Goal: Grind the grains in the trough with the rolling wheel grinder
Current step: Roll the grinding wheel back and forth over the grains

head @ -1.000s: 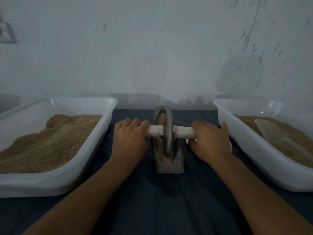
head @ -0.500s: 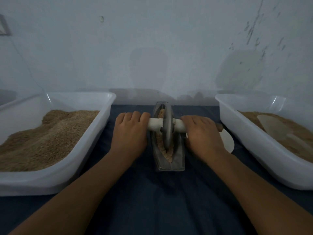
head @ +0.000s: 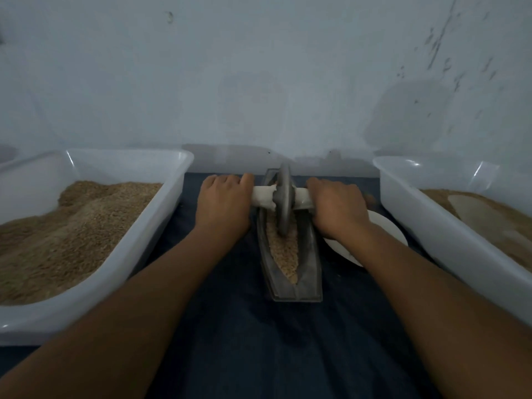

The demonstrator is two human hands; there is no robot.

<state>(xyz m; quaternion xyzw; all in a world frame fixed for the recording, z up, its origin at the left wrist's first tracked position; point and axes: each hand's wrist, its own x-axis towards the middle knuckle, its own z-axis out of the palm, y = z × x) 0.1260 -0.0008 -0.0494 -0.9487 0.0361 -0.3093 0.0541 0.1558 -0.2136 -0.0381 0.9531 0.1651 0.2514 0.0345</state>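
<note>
**A:** Where are your hands?

**B:** Your left hand (head: 223, 204) is wrapped tight around the left end of the white handle (head: 263, 196). Your right hand (head: 336, 207) is wrapped around the right end. Both hands grip it from above, with the knuckles up and the fingers curled over the far side.

**A:** And the wheel?

**B:** The grey wheel (head: 283, 201) stands up straight between your two hands, on the middle of the handle. It sits in the far part of the trough (head: 309, 272), with its bottom edge down in the grains (head: 283, 253).

**A:** Where is the trough?

**B:** It lies on the dark blue cloth (head: 259, 349), right in front of you. It is long and thin and points away from you, toward the wall (head: 259, 82). The grains fill the groove down its middle, and the near part is in plain sight.

**A:** What else is there?

**B:** On your left is a white tub (head: 138, 263) holding a big heap of brown grain (head: 72, 234). On your right is another white tub (head: 449, 240) with brown stuff in it and a pale scoop (head: 486, 214) lying on top. A white plate (head: 388, 231) lies on the cloth between the trough and the right tub. Your right wrist hides part of the plate.
</note>
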